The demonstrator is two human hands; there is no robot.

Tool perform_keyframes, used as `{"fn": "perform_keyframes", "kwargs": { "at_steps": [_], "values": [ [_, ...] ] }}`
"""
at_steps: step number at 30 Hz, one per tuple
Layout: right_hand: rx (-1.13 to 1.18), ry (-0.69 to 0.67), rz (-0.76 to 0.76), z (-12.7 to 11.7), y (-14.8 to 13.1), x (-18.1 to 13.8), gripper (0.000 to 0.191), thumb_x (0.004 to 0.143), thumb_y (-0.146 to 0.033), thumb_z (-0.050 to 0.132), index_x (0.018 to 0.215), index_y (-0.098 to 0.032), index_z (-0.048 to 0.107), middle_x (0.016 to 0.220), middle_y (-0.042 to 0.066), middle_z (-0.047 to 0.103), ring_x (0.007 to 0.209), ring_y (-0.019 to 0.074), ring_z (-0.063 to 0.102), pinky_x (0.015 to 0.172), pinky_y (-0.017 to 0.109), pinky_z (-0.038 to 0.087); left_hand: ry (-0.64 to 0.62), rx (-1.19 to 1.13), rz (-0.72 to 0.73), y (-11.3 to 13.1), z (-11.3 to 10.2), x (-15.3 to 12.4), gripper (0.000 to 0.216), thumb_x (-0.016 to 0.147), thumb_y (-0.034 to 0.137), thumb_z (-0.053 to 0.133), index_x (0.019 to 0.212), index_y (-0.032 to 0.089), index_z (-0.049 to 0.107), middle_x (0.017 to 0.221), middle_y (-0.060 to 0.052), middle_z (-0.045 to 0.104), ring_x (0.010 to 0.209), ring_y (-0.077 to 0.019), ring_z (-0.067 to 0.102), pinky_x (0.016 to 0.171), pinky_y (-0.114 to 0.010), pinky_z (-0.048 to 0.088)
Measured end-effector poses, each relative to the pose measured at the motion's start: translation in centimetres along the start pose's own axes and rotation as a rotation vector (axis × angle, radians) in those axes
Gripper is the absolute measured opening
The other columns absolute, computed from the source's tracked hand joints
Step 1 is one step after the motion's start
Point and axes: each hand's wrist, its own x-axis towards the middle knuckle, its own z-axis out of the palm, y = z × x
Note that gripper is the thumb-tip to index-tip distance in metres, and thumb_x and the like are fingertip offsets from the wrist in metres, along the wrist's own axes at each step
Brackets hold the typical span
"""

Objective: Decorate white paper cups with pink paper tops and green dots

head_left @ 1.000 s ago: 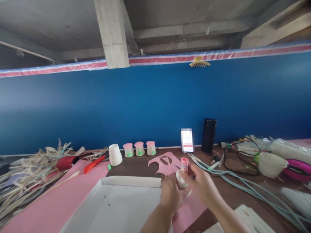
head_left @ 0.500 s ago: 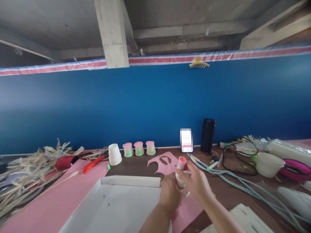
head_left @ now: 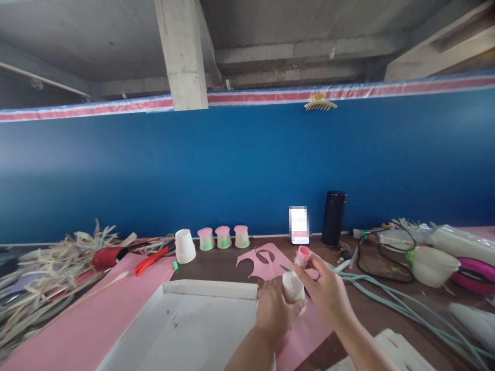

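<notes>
My left hand point(head_left: 275, 304) is wrapped round a small white paper cup point(head_left: 293, 286), tilted with its pale round end facing up. Close above and to the right, my right hand point(head_left: 325, 283) grips a glue stick point(head_left: 303, 255) with a pink end; its lower part is hidden by my fingers. Glue stick and cup are slightly apart. Below both hands lies a pink paper sheet point(head_left: 305, 335), and behind them a pink paper scrap point(head_left: 257, 260) with round cut-outs. Three small cups point(head_left: 223, 238) with pink paper tops and green marks stand in a row at the back.
Left of my hands are a white tray point(head_left: 209, 330), a white cup stack point(head_left: 185, 247), red-handled scissors point(head_left: 149, 262) and a green cap point(head_left: 175, 266). A phone point(head_left: 299, 226) and black flask point(head_left: 334, 219) stand behind. Blue-green cords point(head_left: 390, 296) and a white bowl point(head_left: 435, 265) lie right.
The glue stick has moved right, off the cup, and tilted in my right hand. The cup's pale end now shows in my left hand. The view has shifted slightly.
</notes>
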Motion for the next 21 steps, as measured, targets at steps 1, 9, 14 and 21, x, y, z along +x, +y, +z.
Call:
{"fn": "perform_keyframes", "kwargs": {
  "at_steps": [1,9,14,21],
  "values": [
    [0.012,0.009,-0.005,-0.1,0.0,0.0,0.027,0.084,-0.049,0.055,0.091,-0.025,0.064,0.089,0.003,0.073,0.082,0.0221,0.067,0.069,0.029,0.049,0.004,-0.007,0.003,0.0,0.0,0.0,0.042,0.067,0.043,0.072,0.1,0.018,0.064,0.097,-0.007,0.07,0.092,-0.027,0.059,0.087,-0.038,0.042],
    [-0.042,-0.004,-0.058,1.2,1.1,0.0,0.026,0.08,-0.041,0.059,0.101,-0.028,0.069,0.096,0.002,0.074,0.092,0.0237,0.067,0.081,0.033,0.051,0.005,0.018,-0.004,-0.5,0.5,0.1,0.041,0.066,0.038,0.072,0.102,0.02,0.063,0.1,-0.007,0.069,0.095,-0.0268,0.058,0.088,-0.037,0.042],
    [0.013,-0.079,-0.009,1.4,1.0,-0.1,0.027,0.082,-0.044,0.059,0.101,-0.029,0.069,0.098,0.002,0.074,0.093,0.023,0.068,0.078,0.03,0.052,0.0,0.007,0.017,-0.5,0.3,0.1,0.038,0.067,0.036,0.071,0.102,0.021,0.064,0.099,-0.006,0.07,0.094,-0.0265,0.059,0.087,-0.037,0.042],
    [0.039,0.024,0.028,0.7,1.8,0.4,0.034,0.083,-0.049,0.057,0.106,-0.027,0.067,0.106,0.004,0.073,0.1,0.0257,0.066,0.084,0.033,0.049,-0.021,-0.021,-0.021,0.4,-0.4,-0.1,0.049,0.065,0.044,0.074,0.106,0.02,0.064,0.102,-0.008,0.069,0.097,-0.0282,0.058,0.087,-0.037,0.042]
  ]
}}
